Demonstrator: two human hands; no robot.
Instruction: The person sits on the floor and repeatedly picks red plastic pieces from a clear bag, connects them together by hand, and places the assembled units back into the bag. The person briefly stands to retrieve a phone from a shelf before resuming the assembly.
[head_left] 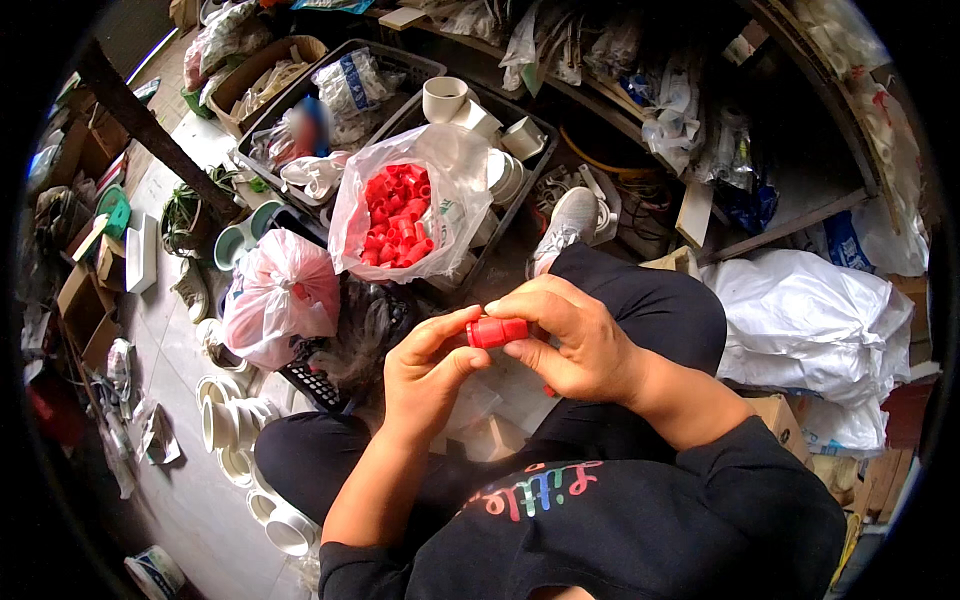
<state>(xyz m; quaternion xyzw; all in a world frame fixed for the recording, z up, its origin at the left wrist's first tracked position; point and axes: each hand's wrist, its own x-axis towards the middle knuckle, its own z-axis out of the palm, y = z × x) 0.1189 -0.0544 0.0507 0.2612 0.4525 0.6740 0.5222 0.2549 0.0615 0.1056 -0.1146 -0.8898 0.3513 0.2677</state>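
Note:
Over my lap, both hands meet on a short red plastic pipe fitting [490, 333], its ribbed, wider end toward the left. My left hand [425, 362] pinches that wider end between thumb and fingers. My right hand [585, 345] grips the other end, with the thumb below and the fingers curled over the top. A sliver of another red piece [549, 391] shows beneath my right hand; what it is cannot be made out. Just beyond the hands, an opened clear plastic bag [458, 185] holds many loose red fittings [400, 220].
A tied bag [280, 300] with reddish contents sits left of the opened one. White pipe fittings [235, 425] line the floor at my left. Black crates [400, 65] stand ahead, and white sacks [810, 320] lie at my right. A wooden shelf [800, 225] holds bagged parts.

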